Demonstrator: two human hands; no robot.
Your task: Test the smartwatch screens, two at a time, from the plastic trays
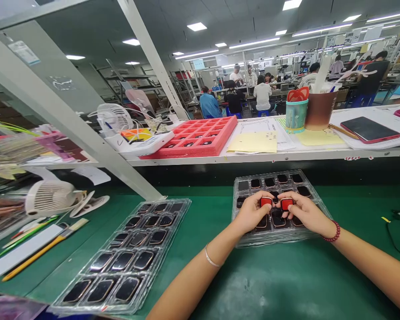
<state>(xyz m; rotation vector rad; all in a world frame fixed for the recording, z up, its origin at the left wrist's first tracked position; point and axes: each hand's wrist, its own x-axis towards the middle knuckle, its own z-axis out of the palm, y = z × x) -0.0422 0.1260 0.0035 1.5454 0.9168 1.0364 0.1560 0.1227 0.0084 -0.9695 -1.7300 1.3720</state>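
My left hand (255, 211) pinches a smartwatch (266, 202) with a lit red screen between thumb and fingers. A second smartwatch (286, 204), its screen red too, is gripped in my right hand (302, 211). The two watches are side by side, a small gap between them. Both hands are over a clear plastic tray (243, 242), which holds rows of dark-screened watches; my hands hide some of its pockets. To the left lies another clear tray (183, 209) filled with black-screened watches with gold-coloured rims.
A red foam tray (200, 138) sits on the shelf (240, 158) above the green mat (193, 266). Papers, a brown cup (320, 111) and a phone (370, 129) share that shelf. On the left are a slanted white post (86, 129), a brush (46, 249) and a small fan (50, 198).
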